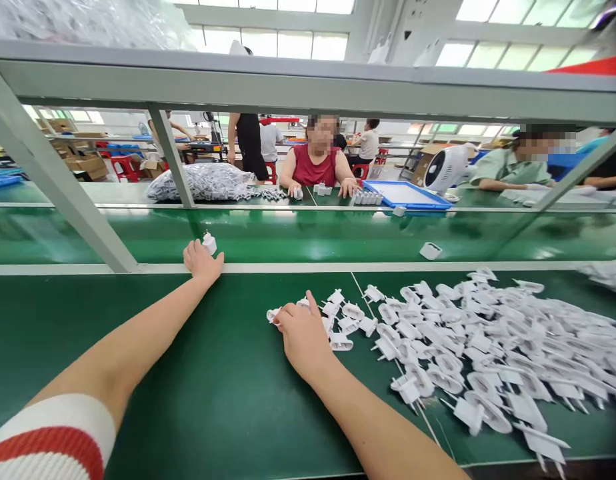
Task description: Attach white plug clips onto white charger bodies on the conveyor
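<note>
My left hand (203,261) reaches over the green conveyor strip. Its thumb and fingers are apart, beside a white plug charger (209,243) whose pins point up. The fingers seem to touch the charger's side. Lower down, my right hand (304,333) has its fingertips bent around a white plug piece (273,316) at the left end of a loose group, one finger stretched forward. Part of that piece is hidden by the fingers. Just right of this hand lie several white plug pieces (349,325) with oval faces and two pins.
A large heap of white plug pieces (468,340) covers the table's right side. Another white charger (431,251) lies on the conveyor (313,240). Grey frame posts (63,167) and a crossbar (308,87) stand ahead. Co-workers sit opposite, near a blue tray (408,195) and a fan (445,168).
</note>
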The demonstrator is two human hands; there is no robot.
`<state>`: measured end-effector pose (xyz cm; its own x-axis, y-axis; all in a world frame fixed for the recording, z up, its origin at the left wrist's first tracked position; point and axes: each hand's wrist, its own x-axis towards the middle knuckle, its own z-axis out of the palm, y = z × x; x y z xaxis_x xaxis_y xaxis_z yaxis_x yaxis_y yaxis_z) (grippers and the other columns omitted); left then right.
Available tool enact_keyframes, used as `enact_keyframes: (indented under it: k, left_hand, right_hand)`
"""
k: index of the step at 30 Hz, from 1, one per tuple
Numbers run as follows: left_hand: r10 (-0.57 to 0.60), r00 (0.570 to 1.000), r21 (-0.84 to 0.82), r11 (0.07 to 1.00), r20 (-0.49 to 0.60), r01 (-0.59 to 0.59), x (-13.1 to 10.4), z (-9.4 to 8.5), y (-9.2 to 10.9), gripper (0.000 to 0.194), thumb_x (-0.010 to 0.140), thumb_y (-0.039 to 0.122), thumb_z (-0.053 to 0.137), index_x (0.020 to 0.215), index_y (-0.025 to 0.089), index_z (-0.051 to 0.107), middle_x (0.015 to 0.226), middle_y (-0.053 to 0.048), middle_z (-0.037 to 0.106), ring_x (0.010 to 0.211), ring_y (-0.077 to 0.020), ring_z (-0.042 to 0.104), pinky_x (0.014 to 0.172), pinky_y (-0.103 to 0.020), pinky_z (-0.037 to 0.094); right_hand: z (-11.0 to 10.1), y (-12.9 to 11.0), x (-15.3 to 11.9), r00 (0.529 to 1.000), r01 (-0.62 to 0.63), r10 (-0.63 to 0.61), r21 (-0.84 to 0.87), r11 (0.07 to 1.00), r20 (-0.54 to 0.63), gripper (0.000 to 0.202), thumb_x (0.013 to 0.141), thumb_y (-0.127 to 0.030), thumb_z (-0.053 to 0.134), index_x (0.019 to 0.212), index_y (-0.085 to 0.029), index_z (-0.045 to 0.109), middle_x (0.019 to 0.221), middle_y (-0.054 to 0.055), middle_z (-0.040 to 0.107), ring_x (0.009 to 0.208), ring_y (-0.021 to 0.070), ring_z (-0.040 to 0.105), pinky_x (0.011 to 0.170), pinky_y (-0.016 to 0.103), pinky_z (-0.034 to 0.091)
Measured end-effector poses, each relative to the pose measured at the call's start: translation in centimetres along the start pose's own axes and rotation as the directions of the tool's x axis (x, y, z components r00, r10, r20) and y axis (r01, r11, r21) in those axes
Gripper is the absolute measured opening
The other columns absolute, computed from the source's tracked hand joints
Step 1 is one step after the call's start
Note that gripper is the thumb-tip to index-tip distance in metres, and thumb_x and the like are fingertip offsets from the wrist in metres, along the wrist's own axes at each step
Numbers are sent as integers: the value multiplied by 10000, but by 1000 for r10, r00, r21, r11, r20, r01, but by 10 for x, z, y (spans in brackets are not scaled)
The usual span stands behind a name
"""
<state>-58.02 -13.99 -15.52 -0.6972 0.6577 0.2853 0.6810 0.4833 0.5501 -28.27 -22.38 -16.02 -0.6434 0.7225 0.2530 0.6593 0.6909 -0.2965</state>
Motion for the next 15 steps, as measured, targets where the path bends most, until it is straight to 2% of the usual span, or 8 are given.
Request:
enact_keyframes:
  k: [2,4,6,8,11,13,15]
  left_hand:
    - [139,990,-78,987,20,-137,-38,-2,2,700,900,395,584,1509,120,375,1626,-181,363,1540,-327,267,1298,-456,190]
    - [303,944,-253,931,132,-263,-83,-9,2,564,924,442,539,1425,189,488,1514,-142,512,1466,-302,402,1271,-455,281]
    - [359,883,-409,886,303,-220,-125,-21,2,522,938,526,499,1366,232,560,1412,-129,596,1397,-311,492,1209,-486,392]
    - [392,807,-476,865,443,-159,-157,-35,1,500,944,568,484,1346,294,600,1391,-97,627,1379,-312,528,1183,-496,438]
    - [429,708,-505,855,561,-118,-181,-57,-7,463,914,588,545,1338,421,620,1449,-2,625,1426,-311,512,1212,-491,425]
    - [396,691,-481,873,605,-79,-189,-72,-19,466,875,628,572,1331,539,599,1475,91,607,1440,-322,508,1200,-509,442]
    - [391,681,-436,892,619,-116,-195,-88,-33,435,865,698,520,1299,697,529,1439,197,611,1384,-335,568,1100,-547,537]
  right_hand:
    - [-3,-3,0,999,17,-17,18,1000,35,343,887,23,489,1038,-199,703,1057,46,719,961,201,695,1212,512,337]
    - [-4,-6,-1,999,21,-24,56,998,43,337,873,19,505,1052,-196,694,1077,48,714,996,202,681,1075,399,466]
    - [-4,-8,-2,1000,10,-12,123,992,18,302,871,-5,520,1034,-202,681,1072,43,707,1003,192,665,911,314,515]
    - [-2,-9,-4,1000,6,-2,186,982,-20,253,872,-35,531,1005,-204,663,1059,40,699,1009,188,650,836,287,507]
    - [-1,-10,-5,999,21,-14,186,982,-41,219,858,-80,559,1014,-207,645,1060,42,693,1020,200,632,819,298,488]
    - [-2,-11,-5,999,26,-22,149,989,-28,235,847,-101,578,1045,-209,645,1074,41,694,1022,206,632,808,308,480]
    - [-4,-12,-5,999,45,-44,112,993,-13,234,846,-121,590,1054,-207,656,1065,37,698,1004,208,641,812,317,479]
